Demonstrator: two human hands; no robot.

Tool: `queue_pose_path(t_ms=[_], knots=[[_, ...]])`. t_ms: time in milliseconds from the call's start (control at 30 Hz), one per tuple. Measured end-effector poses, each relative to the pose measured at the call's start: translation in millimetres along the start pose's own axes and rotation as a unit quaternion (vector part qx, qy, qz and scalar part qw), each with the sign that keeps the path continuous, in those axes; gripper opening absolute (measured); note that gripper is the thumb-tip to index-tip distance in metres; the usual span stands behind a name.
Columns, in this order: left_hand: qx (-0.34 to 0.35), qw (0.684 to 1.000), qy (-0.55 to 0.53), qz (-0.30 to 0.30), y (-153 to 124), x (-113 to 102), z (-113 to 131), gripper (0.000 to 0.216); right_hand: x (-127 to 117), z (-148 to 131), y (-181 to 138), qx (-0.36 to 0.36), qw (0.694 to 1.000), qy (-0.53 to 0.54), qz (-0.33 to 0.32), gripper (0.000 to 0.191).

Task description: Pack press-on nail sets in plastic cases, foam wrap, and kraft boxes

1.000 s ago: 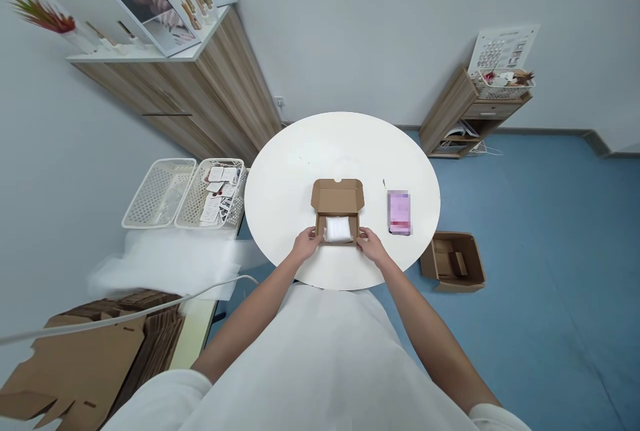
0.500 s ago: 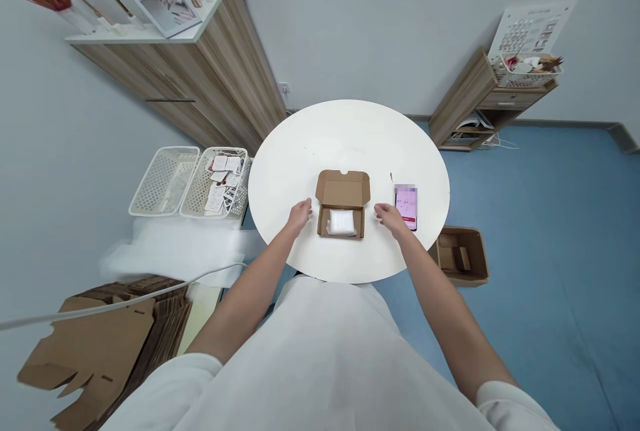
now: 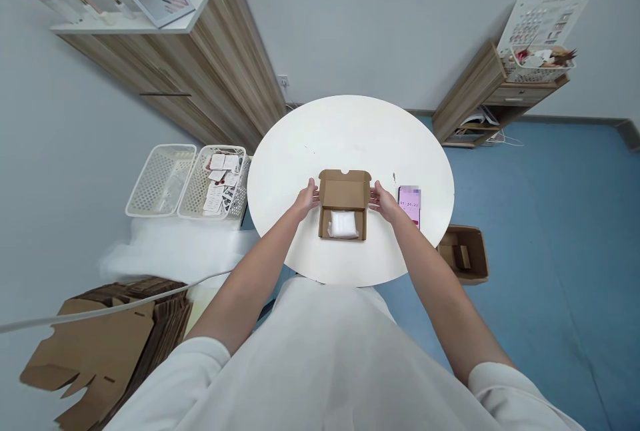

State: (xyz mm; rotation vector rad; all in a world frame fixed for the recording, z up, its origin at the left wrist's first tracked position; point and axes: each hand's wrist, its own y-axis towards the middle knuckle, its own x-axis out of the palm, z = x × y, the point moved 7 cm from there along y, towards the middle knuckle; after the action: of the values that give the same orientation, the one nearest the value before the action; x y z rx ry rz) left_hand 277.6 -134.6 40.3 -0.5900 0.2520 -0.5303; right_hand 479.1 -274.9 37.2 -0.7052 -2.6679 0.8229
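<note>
Both hands have shifted up since 1 sec ago: then at the box's near corners, now level w/ the raised lid. L hand (image 3: pixel 306 199) is released, fingers out loosely, just beside the lid's L edge. R hand (image 3: pixel 384 202) is also released, fingertips right at the lid's R edge; can't tell from this view if either one is actually touching.

Cardboard box (image 3: pixel 344 208) sits approx. mid-width on the round white counter (image 3: pixel 350 134), nearer the near edge than the far one. Lid (image 3: pixel 345 189) stands open on the far side. White wrapped packet (image 3: pixel 343 225) lies inside the tray part, same as before.

Phone (image 3: pixel 409 201) w/ pink screen is toward the counter's R edge, just beyond R wrist, its lower part partly hidden by the arm. Small dark mark (image 3: pixel 394 177) on the counter btwn phone & far edge, too tiny to ID.

Off the L edge: white basket (image 3: pixel 191 192) w/ cards, flat cardboard stack (image 3: pixel 95 344). Off the R edge: open carton (image 3: pixel 473 280) on the floor.
</note>
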Motion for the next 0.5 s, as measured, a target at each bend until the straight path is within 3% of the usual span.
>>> queue_pose_path(t_ms=[233,500], knots=[[0.044,0.999,-0.009,-0.021,-6,1,13,0.072,10,-23,-16,-0.109,0.994,-0.016,-0.023,0.035],[0.046,0.988,-0.122,-0.078,-25,0,-5,0.080,5,-1,-32,-0.111,0.992,-0.041,-0.042,0.044]])
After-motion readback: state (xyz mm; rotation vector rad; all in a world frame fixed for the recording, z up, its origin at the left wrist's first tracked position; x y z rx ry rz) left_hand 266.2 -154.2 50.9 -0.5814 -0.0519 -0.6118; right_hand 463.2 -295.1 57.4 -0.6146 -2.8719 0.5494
